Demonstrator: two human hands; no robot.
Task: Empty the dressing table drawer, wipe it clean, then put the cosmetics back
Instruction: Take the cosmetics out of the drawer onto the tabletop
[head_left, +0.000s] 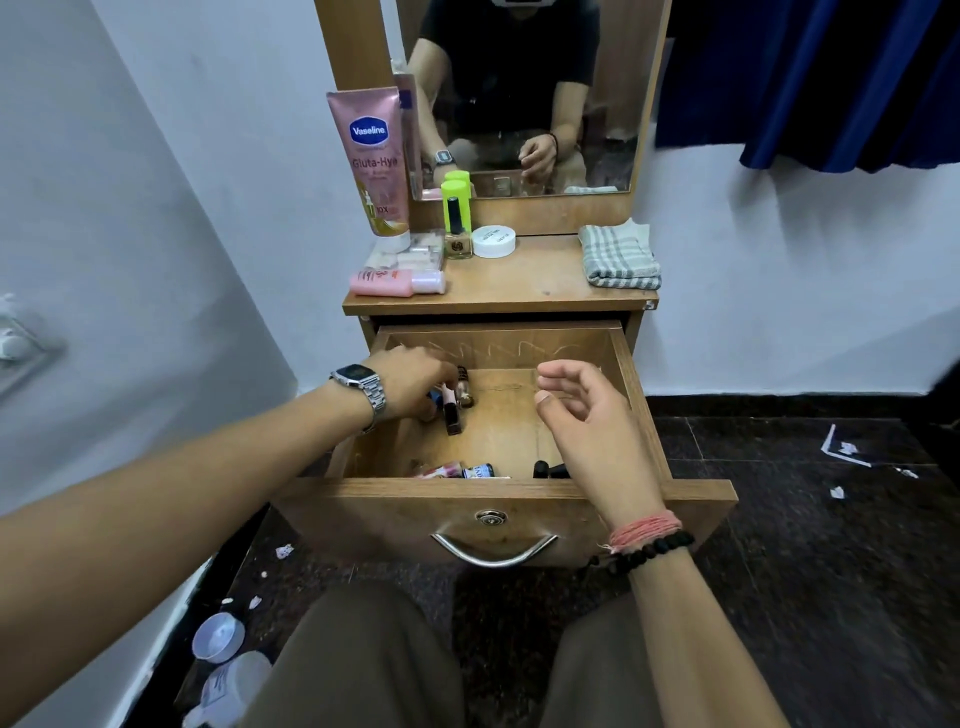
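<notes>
The wooden drawer (644, 415) is pulled out below the dressing table top (519, 283). My left hand (410, 382) reaches into its left side, fingers curled down over a few small dark and brown bottles (457, 402); whether it grips one is hidden. My right hand (587, 415) hovers over the drawer's right side with loosely curled fingers, holding nothing. More small cosmetics (467, 470) lie against the drawer's front wall. A folded checked cloth (621, 257) lies on the top at the right.
On the top's left stand a pink Vaseline tube (371, 161), a green-capped bottle (456, 205), a nail polish bottle (457, 239), a white jar (493, 240) and a lying pink bottle (397, 282). A mirror (524, 98) rises behind. Containers (218, 636) and scraps lie on the dark floor.
</notes>
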